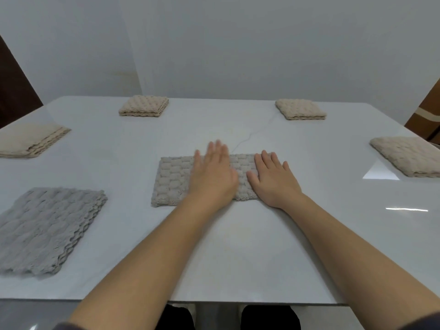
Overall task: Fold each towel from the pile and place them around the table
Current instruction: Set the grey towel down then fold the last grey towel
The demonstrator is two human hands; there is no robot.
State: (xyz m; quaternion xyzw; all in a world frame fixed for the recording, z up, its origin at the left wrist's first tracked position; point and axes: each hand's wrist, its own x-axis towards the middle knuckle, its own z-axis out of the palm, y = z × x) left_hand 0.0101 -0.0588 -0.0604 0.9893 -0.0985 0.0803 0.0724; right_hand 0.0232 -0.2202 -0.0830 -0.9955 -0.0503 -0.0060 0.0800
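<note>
A grey textured towel (pixel 172 179) lies folded flat in the middle of the white table (pixel 238 246). My left hand (pixel 213 177) lies over its centre with straight fingers, slightly blurred. Beside it, my right hand (pixel 273 179) presses flat on the towel's right part, fingers spread. A second grey folded towel (pixel 47 227) sits at the near left. Folded beige towels lie around the table: far left (pixel 31 139), back left (pixel 144 106), back right (pixel 300 109) and far right (pixel 407 154).
The table's front edge (pixel 214 302) runs just before my body, with dark trousers showing below it. A plain wall stands behind the table. Brown furniture (pixel 426 115) shows at the right edge and a dark panel (pixel 14 96) at the left.
</note>
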